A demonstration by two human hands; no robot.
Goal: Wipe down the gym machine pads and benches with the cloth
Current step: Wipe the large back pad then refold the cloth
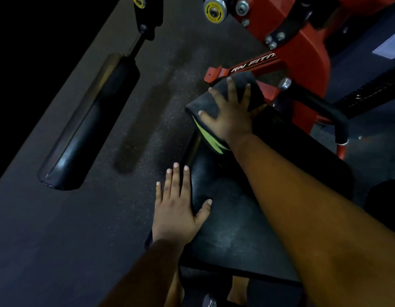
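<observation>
Two hands share the work on the black padded bench surface (234,229). The right hand (227,114) lies flat, fingers spread, pressing the folded dark grey cloth with a lime-green edge (205,107) onto the far end of the pad, likely so the whole palm drives the wipe. The left hand (176,207) rests flat and empty on the near left edge, fingers straight, probably bracing the body. The red steel machine frame (302,52) stands just beyond.
</observation>
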